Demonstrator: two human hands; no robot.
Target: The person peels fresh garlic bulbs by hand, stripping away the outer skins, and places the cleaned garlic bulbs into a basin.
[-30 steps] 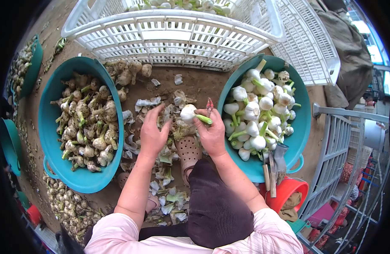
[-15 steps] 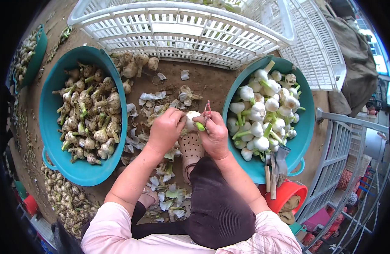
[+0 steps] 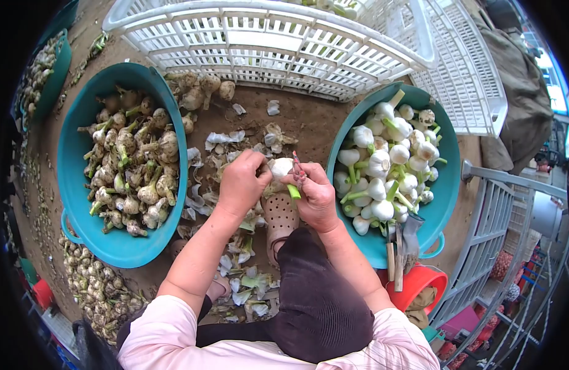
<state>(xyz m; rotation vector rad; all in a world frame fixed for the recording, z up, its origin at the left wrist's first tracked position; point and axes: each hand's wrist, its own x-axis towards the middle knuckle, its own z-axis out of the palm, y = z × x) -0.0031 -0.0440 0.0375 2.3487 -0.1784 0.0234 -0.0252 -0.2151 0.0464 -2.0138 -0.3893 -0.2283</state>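
Between my hands a white garlic bulb [image 3: 281, 167] is held with its cut green stem [image 3: 294, 192] pointing down toward me. My right hand [image 3: 316, 198] is closed on the bulb at its stem side, and a small red tool [image 3: 299, 169] sticks up from its fingers. My left hand [image 3: 241, 186] is closed, thumb and fingers pinched at the bulb's left side against its outer skin. To the right stands a teal tub [image 3: 442, 203] of clean white garlic [image 3: 378, 165]. On the left another teal tub [image 3: 74, 179] holds dirt-covered garlic [image 3: 125, 142].
Peeled skins [image 3: 226, 139] litter the ground around a tan clog [image 3: 280, 216]. White plastic crates [image 3: 266, 52] stand ahead. Wooden-handled tools [image 3: 395, 259] and a glove hang at the right tub, above a red bucket [image 3: 436, 280]. More garlic [image 3: 93, 277] lies at lower left.
The bulb has turned slightly between my hands, its stem now tilting further down. My left hand has moved slightly up, and the red tool stands a little further left.
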